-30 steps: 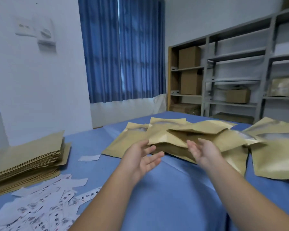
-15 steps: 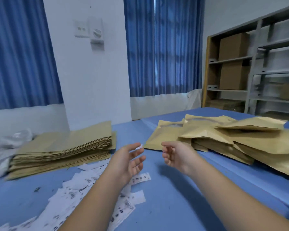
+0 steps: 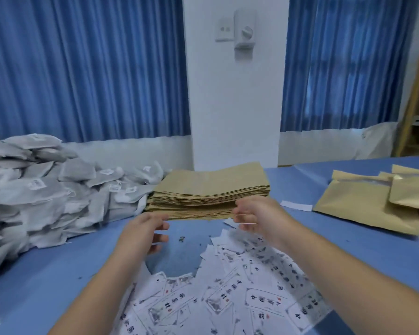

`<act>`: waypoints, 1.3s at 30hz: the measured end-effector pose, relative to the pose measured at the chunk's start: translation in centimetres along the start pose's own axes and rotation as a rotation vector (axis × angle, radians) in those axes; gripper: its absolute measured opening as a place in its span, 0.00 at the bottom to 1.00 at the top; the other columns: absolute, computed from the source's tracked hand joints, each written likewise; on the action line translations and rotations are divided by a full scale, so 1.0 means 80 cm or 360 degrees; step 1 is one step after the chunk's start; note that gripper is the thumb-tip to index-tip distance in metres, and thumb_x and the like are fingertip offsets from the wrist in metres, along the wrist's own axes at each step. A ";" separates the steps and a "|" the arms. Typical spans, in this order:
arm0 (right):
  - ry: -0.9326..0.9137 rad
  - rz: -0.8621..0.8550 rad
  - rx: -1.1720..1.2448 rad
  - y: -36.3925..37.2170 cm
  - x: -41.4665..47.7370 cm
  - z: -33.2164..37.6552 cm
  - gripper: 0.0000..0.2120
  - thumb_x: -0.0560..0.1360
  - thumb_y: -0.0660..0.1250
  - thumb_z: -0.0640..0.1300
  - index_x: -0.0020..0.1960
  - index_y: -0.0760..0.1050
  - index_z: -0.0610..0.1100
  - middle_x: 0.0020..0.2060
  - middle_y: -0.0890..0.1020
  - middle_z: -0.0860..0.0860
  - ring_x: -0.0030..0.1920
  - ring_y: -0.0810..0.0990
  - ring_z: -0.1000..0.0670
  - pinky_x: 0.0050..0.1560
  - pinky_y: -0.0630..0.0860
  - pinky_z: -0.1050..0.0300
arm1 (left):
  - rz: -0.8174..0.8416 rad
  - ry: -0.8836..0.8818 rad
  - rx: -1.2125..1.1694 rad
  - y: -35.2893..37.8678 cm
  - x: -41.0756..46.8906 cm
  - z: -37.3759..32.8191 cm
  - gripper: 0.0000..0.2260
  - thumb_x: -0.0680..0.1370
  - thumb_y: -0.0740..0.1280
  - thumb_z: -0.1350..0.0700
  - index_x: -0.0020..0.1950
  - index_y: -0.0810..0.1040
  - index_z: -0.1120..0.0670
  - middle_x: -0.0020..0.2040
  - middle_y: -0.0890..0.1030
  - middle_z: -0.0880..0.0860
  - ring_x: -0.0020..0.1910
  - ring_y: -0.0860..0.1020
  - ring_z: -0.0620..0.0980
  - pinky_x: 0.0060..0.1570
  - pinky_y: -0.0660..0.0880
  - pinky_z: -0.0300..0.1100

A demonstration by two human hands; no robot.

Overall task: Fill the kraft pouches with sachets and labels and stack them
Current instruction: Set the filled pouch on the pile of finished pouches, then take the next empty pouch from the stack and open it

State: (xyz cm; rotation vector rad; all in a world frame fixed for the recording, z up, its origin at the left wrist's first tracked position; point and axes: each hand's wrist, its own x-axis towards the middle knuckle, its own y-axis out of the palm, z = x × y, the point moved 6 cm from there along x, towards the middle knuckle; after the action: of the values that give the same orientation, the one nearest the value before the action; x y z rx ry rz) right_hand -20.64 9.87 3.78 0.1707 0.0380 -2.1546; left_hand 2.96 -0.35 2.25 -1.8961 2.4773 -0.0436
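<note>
**A:** Blue tablecloth (image 3: 58, 274), blue curtains (image 3: 82, 68) behind. Both hands are at the stack of flat kraft pouches (image 3: 208, 189).

**B:** It lies flat, long axis running left to right.

**A:** Left hand (image 3: 143, 230) is loosely curled at its near-left corner, holding nothing. Right hand (image 3: 254, 213) has its fingers at the near-right corner. Gripping? Can't tell.

**B:** Sachets (image 3: 41, 189) are piled left of the left hand, labels (image 3: 240, 301) lie under the wrists, and filled pouches (image 3: 363, 206) sit well right.

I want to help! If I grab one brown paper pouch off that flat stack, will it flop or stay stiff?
It would probably bend a bit: pouches in the flat brown kraft-paper stack look sheet-thin. Being flat, likely very light. Neighbours might slide along; the stack's edges already sit fanned.
</note>
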 end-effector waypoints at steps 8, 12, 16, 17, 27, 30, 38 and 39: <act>-0.0594 -0.0124 -0.1219 0.066 0.076 0.045 0.26 0.71 0.72 0.43 0.67 0.71 0.43 0.62 0.75 0.47 0.60 0.75 0.49 0.53 0.67 0.62 | -0.0056 0.0005 0.0379 -0.042 0.049 0.054 0.08 0.78 0.62 0.61 0.48 0.79 0.51 0.40 0.80 0.53 0.38 0.77 0.52 0.41 0.72 0.42; -0.0704 -0.0304 -0.1950 0.049 0.106 0.080 0.41 0.67 0.75 0.53 0.74 0.61 0.47 0.74 0.61 0.46 0.71 0.64 0.46 0.63 0.66 0.53 | -0.0037 0.0130 0.0741 -0.040 0.055 0.057 0.09 0.79 0.61 0.57 0.46 0.77 0.44 0.48 0.79 0.43 0.49 0.77 0.45 0.45 0.69 0.40; -0.0420 -0.0165 -0.2665 0.026 0.130 0.047 0.49 0.67 0.73 0.60 0.78 0.48 0.52 0.78 0.45 0.51 0.76 0.49 0.44 0.71 0.57 0.40 | -0.0026 0.0156 0.0840 -0.039 0.056 0.058 0.08 0.79 0.61 0.56 0.47 0.77 0.43 0.49 0.78 0.40 0.47 0.75 0.40 0.40 0.67 0.36; -0.0373 -0.0191 -0.2736 0.021 0.134 0.035 0.45 0.68 0.71 0.60 0.77 0.50 0.52 0.77 0.48 0.51 0.76 0.50 0.43 0.71 0.57 0.39 | -0.0030 0.0159 0.0839 -0.041 0.057 0.058 0.08 0.79 0.61 0.56 0.47 0.77 0.43 0.48 0.78 0.40 0.46 0.74 0.39 0.38 0.67 0.35; -0.1057 -0.0714 -0.3038 0.035 0.100 0.032 0.16 0.75 0.59 0.41 0.60 0.72 0.55 0.53 0.79 0.58 0.55 0.72 0.50 0.48 0.64 0.54 | -0.0034 0.0204 0.0957 -0.036 0.050 0.054 0.10 0.79 0.59 0.58 0.55 0.78 0.47 0.50 0.78 0.43 0.39 0.73 0.36 0.33 0.65 0.30; -0.1299 -0.0667 -0.2968 0.074 0.064 0.042 0.07 0.78 0.56 0.47 0.48 0.73 0.52 0.46 0.82 0.55 0.48 0.74 0.47 0.40 0.59 0.54 | -0.0145 0.0354 0.1048 -0.035 0.044 0.045 0.12 0.79 0.59 0.58 0.58 0.78 0.49 0.56 0.77 0.46 0.44 0.74 0.41 0.43 0.69 0.35; -0.1441 -0.0182 -0.2762 0.200 -0.050 0.048 0.04 0.72 0.62 0.44 0.40 0.67 0.51 0.38 0.74 0.53 0.43 0.76 0.44 0.28 0.49 0.55 | 0.0453 -0.0354 -0.0749 0.014 0.017 0.034 0.14 0.80 0.63 0.48 0.49 0.80 0.58 0.46 0.83 0.58 0.35 0.83 0.56 0.32 0.80 0.47; -0.1423 -0.0087 -0.2726 0.212 -0.061 0.046 0.04 0.71 0.62 0.43 0.44 0.71 0.51 0.40 0.75 0.52 0.46 0.77 0.44 0.29 0.51 0.56 | 0.0522 -0.0376 -0.0838 0.018 0.015 0.034 0.15 0.81 0.62 0.49 0.49 0.81 0.59 0.44 0.82 0.59 0.35 0.82 0.54 0.33 0.80 0.47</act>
State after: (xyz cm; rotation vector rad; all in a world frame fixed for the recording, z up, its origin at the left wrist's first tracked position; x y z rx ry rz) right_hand -4.30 4.09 8.71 -1.6921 1.2519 -1.3935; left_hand 1.34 -1.16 -0.49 -1.4663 2.7664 0.8594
